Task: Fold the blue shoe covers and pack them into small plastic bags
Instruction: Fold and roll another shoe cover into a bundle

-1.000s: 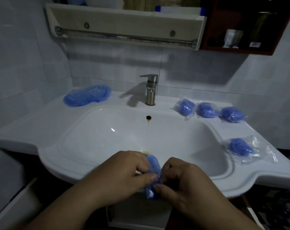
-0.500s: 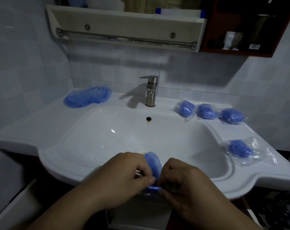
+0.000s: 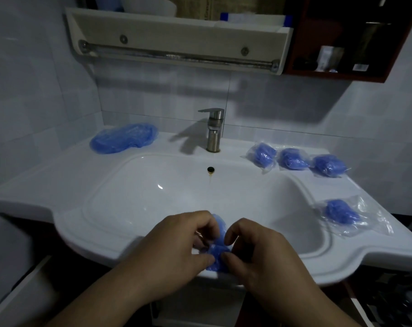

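Each grip is pinched on one blue shoe cover (image 3: 220, 230), left hand (image 3: 176, 251) and right hand (image 3: 259, 253) facing thumb to thumb above the sink's near rim (image 3: 94, 232). The cover stands roughly upright between them, equally near both. Unfolded covers (image 3: 123, 138) lie far left and four filled bags (image 3: 262, 155) to the right.

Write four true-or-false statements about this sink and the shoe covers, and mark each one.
1. The left hand and the right hand both pinch a blue shoe cover. True.
2. A row of three packed bags and a fourth packed bag lie right of the faucet. True.
3. The pile of loose shoe covers lies right of the faucet. False: it lies to its left.
4. A packed bag lies inside the basin. False: the basin holds none; all four lie on the sink ledge.
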